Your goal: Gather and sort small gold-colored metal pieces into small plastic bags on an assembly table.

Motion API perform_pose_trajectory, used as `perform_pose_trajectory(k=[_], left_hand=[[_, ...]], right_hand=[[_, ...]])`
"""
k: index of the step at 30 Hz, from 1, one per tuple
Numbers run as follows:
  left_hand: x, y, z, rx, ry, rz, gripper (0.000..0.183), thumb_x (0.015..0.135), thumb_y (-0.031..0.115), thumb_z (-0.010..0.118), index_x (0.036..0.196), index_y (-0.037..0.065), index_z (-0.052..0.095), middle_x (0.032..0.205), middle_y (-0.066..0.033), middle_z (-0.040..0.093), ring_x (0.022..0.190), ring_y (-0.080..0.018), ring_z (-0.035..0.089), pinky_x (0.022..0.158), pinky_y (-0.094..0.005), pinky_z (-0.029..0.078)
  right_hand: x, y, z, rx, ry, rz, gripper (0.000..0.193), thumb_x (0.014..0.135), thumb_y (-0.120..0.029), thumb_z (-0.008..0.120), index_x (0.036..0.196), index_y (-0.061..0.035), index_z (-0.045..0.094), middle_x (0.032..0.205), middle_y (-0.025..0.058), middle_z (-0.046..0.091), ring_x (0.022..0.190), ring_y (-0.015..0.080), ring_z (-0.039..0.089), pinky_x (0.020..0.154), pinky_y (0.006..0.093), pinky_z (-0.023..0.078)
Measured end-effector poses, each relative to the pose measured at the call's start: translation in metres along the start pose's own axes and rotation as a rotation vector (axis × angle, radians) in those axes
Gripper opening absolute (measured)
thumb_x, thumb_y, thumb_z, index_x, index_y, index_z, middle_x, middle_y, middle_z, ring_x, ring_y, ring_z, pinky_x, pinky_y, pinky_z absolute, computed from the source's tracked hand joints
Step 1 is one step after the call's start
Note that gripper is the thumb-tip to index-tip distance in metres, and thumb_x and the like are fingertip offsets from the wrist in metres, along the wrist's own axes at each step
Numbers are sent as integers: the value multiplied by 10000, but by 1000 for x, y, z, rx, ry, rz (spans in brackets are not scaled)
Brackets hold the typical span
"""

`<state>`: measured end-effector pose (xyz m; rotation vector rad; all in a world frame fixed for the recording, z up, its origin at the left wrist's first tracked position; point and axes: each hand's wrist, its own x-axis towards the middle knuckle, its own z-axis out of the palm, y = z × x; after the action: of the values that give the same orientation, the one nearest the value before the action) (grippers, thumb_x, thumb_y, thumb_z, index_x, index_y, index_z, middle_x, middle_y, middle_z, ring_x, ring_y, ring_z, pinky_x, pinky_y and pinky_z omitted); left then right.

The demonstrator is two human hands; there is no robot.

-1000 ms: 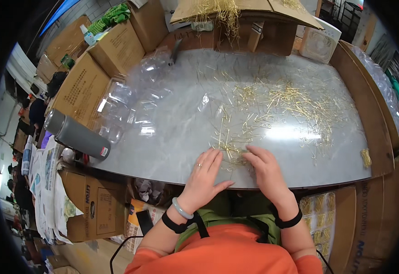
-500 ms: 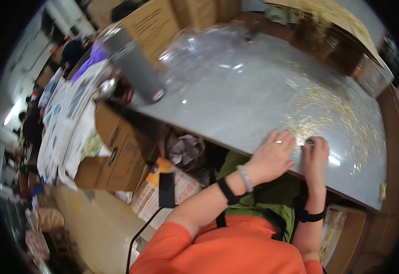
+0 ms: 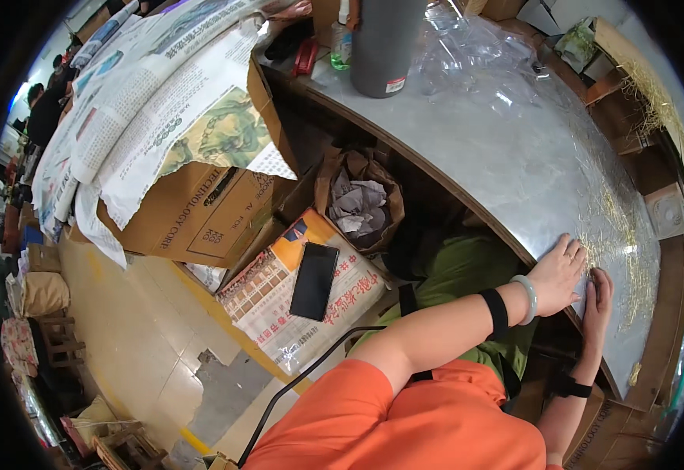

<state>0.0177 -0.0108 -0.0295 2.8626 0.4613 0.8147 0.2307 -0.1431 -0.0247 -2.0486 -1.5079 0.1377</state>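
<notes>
My left hand (image 3: 559, 276), with a pale bangle and a black strap on its arm, lies on the grey table (image 3: 498, 168) near its front edge. Its fingers are stretched forward over the surface and the thumb stands apart. Close on its right, my right hand (image 3: 597, 304) rests at the edge with its fingers bent inward; what they hold, if anything, is hidden. Thin gold twist ties (image 3: 620, 227) lie scattered just beyond both hands and along the table's right side.
A grey bottle (image 3: 386, 47) and clear plastic packaging (image 3: 471, 55) stand farther back. Newspapers (image 3: 162, 86) cover a cardboard box (image 3: 209, 204) at left. A phone (image 3: 314, 280) lies on a printed package beside a paper bag (image 3: 395, 207). More gold ties hang over cardboard (image 3: 639, 55) at far right.
My view has swung left and down, so table and hands now appear farther right. Both hands stay close together at the table's edge. The phone and floor show more fully.
</notes>
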Motion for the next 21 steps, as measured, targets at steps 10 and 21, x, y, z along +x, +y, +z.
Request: perform_pose_trajectory(k=[10, 21], left_hand=[[0, -1, 4, 56, -5, -49, 827, 984, 570, 505, 1468, -100, 466, 1501, -245, 486, 1428, -403, 371, 1217, -538, 194], [-3, 0, -5, -24, -20, -62, 799, 975, 529, 535, 1441, -118, 483, 1513, -264, 473, 1455, -403, 361, 1236, -518, 192]], right_hand=[[8, -34, 23, -147, 30, -89, 328, 1066, -147, 511, 1359, -22, 587, 1444, 166, 517, 1356, 345, 475, 1131, 439, 380], [-7, -35, -3, -34, 3, 51, 443, 1030, -102, 524, 1465, -20, 496, 1545, 174, 425, 1438, 320, 404, 1180, 416, 344]])
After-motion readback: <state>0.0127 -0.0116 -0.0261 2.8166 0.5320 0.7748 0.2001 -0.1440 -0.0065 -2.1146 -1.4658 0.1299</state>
